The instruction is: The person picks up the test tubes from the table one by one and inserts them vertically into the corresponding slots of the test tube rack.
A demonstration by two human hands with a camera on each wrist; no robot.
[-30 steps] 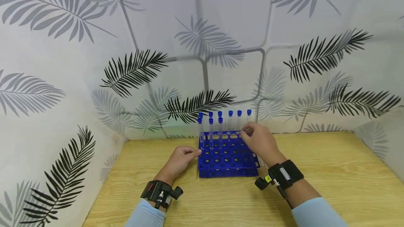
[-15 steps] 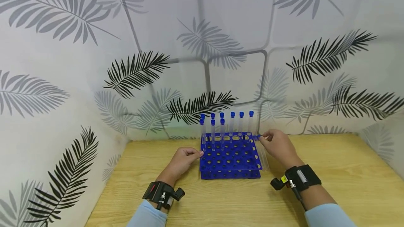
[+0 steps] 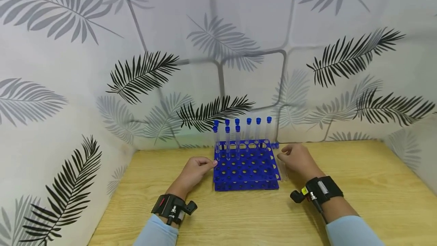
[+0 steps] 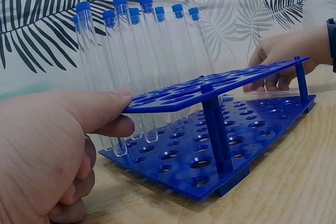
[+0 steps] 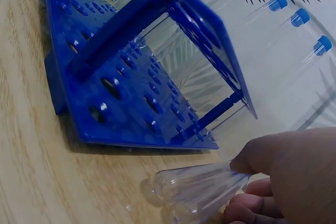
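Note:
A blue two-tier test tube rack [image 3: 246,180] stands on the table. Several clear test tubes [image 3: 228,145] with blue caps stand upright in its back rows. My left hand [image 3: 192,171] pinches the left edge of the upper tier between thumb and finger, as the left wrist view shows at the rack post [image 4: 216,129]. Beside the rack's right end, more capped tubes [image 5: 202,184] lie flat on the wood. There my right hand [image 3: 299,161] has thumb and curled fingers around a lying tube; its fingertips are partly hidden.
The wooden table [image 3: 239,219] reaches back to a leaf-patterned cloth [image 3: 252,82] hanging close behind the rack. Blue caps [image 3: 274,145] of the lying tubes show near the rack's back right corner.
My right hand has moved from the rack's back right area out to the right, down to the lying tubes. The left hand keeps its hold on the rack edge.

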